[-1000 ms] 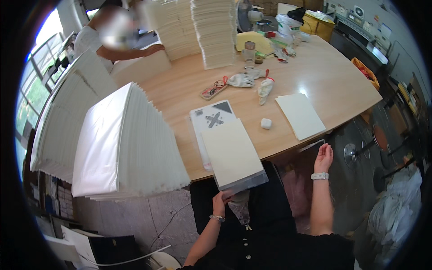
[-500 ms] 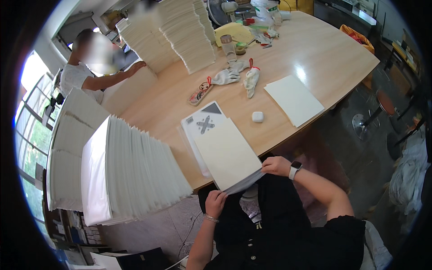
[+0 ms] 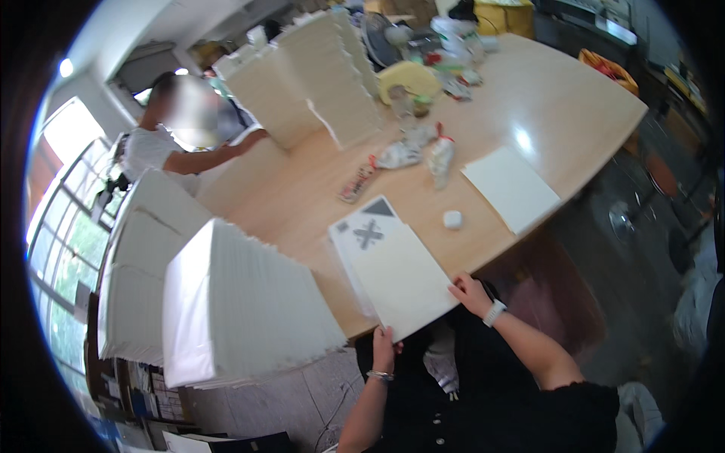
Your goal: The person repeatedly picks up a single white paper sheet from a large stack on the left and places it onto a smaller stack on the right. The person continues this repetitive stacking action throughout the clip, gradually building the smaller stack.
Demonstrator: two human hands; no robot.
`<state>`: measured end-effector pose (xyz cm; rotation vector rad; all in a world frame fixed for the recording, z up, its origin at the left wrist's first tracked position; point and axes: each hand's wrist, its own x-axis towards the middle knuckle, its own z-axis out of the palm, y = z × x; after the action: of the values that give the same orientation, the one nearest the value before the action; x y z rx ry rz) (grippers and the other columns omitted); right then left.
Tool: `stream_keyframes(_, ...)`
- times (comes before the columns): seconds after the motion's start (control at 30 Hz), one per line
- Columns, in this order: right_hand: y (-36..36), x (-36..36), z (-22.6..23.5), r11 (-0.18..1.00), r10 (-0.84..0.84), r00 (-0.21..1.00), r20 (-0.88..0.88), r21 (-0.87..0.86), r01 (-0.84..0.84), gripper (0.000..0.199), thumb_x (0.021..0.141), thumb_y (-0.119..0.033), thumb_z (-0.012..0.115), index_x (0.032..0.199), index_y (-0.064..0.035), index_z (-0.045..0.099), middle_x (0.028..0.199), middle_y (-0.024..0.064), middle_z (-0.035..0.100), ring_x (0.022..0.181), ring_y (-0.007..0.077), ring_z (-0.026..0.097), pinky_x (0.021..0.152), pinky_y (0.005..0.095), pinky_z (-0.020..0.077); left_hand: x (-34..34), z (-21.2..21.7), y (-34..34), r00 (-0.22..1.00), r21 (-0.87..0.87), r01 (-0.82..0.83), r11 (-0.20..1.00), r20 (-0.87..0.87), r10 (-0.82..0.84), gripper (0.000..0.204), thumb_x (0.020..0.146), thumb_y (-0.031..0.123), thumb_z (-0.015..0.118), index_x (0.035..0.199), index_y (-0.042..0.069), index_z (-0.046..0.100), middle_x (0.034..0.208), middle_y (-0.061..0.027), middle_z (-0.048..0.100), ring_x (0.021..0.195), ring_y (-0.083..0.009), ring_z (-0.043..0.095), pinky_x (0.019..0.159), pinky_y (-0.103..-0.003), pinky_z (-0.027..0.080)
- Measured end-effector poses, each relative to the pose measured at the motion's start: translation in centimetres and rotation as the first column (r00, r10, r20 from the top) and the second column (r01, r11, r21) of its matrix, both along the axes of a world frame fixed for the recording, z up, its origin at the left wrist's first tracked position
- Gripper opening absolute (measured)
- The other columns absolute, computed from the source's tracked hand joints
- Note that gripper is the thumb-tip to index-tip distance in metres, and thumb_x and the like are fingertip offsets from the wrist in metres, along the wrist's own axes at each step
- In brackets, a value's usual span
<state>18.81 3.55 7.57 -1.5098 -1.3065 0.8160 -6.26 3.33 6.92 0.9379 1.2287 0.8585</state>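
Note:
A cream-white stack of paper sheets (image 3: 404,279) lies at the table's near edge, its near end reaching toward my lap. My left hand (image 3: 385,350) is closed on its near left corner, fingertips partly hidden. At the near right corner, my right hand (image 3: 471,294), with a watch on the wrist, grips the edge between thumb and fingers. Beneath the stack's far end shows a white printed cover (image 3: 369,233) with crossed grey pencils and a dark corner triangle. Clear film seems to edge the cover's left side; blur hides its details.
Tall paper stacks (image 3: 249,309) stand at my left, and more (image 3: 332,90) farther back. White sheets (image 3: 512,189) lie at the right, near a small white case (image 3: 452,220). Beyond are work gloves (image 3: 400,155), a patterned tin (image 3: 357,183) and a jar (image 3: 400,102). Another person (image 3: 158,147) handles paper at far left.
The view has shifted, moving the scene right and down. Both hands stay at the stack's near corners; its near edge looks flatter, with the grey-white layer under it less visible.

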Motion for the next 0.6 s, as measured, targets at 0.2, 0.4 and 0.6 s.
stream_keyframes(0.2,-2.5,-3.9,1.3,0.980,0.183,0.762,-0.622,0.054,-0.192,0.031,0.077,-0.006,0.054,0.107,-0.0036,0.048,0.074,0.0007,0.053,0.061,0.0054,0.047,0.050,0.0179,0.0384,-0.5,13.4,0.2,0.843,0.601,0.397,0.694,-0.538,-0.016,0.029,0.084,0.023,0.045,0.103,0.002,0.041,0.072,-0.0098,0.050,0.057,-0.0134,0.048,0.044,-0.024,0.038)
stream_keyframes(0.4,-0.3,-10.9,18.8,0.830,0.557,0.665,-0.497,0.357,-0.428,0.031,0.078,-0.006,0.055,0.108,-0.0016,0.049,0.070,-0.0009,0.049,0.062,0.0051,0.046,0.053,0.0181,0.0389,-9.1,29.4,-6.9,0.723,0.837,0.289,0.465,-0.509,0.467,0.031,0.077,0.013,0.055,0.105,0.001,0.046,0.053,-0.0004,0.041,0.041,-0.0093,0.036,0.038,-0.025,0.028)
stream_keyframes(0.6,3.0,-22.2,29.6,0.551,0.828,0.390,-0.402,0.461,-0.696,0.028,0.084,-0.020,0.048,0.101,0.0011,0.055,0.064,0.0014,0.052,0.055,0.0056,0.047,0.051,0.0182,0.0400,-22.5,35.3,-5.0,0.814,0.821,-0.163,0.547,-0.201,0.545,0.040,0.081,0.018,0.043,0.114,-0.004,0.042,0.105,-0.0111,0.051,0.093,-0.0142,0.048,0.081,-0.027,0.037)
